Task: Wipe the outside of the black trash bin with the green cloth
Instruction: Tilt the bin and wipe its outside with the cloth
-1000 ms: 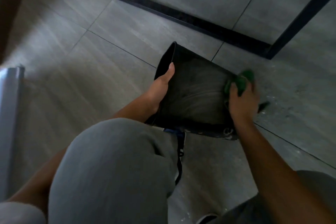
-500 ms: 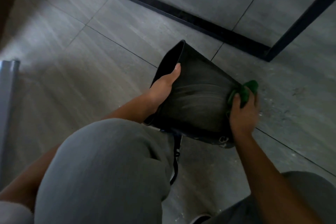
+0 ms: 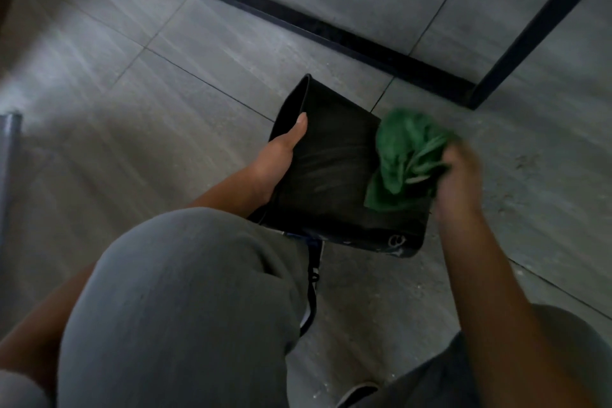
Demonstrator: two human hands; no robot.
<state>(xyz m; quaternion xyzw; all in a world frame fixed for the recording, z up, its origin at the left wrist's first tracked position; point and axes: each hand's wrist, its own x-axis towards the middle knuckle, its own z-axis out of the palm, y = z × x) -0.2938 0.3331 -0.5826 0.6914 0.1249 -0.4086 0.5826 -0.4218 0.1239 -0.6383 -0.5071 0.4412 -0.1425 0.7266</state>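
1. Head view: I see the black trash bin [image 3: 334, 169] lying on its side on the grey tiled floor [image 3: 165, 109], just ahead of my left knee [image 3: 185, 301], its open rim pointing away and to the left.
2. Left hand [image 3: 278, 159]: forearm reaches past the knee, thumb laid straight along the bin's upper wall near the rim; the other fingers are hidden behind the bin, so I cannot tell their grip.
3. Right hand [image 3: 457, 182]: motion-blurred, fingers clenched around the bunched green cloth [image 3: 404, 156], which lies against the bin's right side near its base.
4. Black metal frame [image 3: 331, 30] stands on the floor beyond the bin.
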